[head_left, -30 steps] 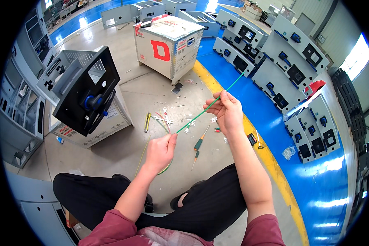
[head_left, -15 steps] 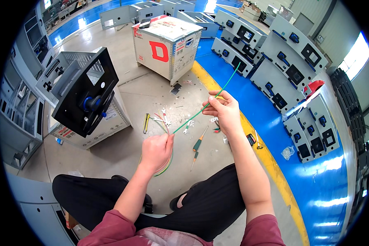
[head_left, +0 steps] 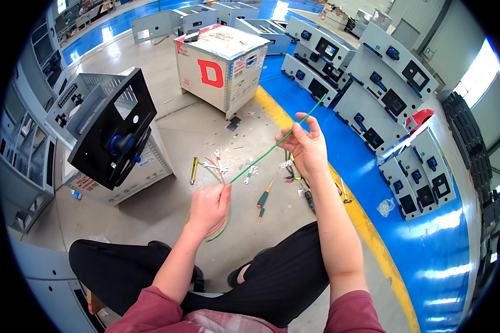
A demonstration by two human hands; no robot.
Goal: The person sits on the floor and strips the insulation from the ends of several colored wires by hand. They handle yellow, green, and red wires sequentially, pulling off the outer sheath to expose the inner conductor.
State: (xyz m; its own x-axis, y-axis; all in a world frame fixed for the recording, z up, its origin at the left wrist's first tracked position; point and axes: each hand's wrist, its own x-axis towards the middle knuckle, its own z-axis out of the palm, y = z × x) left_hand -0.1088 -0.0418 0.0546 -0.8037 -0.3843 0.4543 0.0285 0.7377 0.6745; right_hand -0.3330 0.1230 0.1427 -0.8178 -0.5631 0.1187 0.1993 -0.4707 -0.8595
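Well, over the remote feed my biggest landmark is a metal-edged shipping crate (head_left: pixel 219 72), then a black-fronted drawer unit (head_left: pixel 106 132) off left. My left hand (head_left: pixel 210 208) is closed in a fist; my right hand (head_left: pixel 306 150) pinches lightly, other fingers spread. A green-handled screwdriver (head_left: pixel 264 198) lies below. Between both grips runs the green wire (head_left: pixel 262 156), nearly straight. I'd judge that length drawn out, the wire loops (head_left: pixel 218 235) under my left fist not yet straightened.
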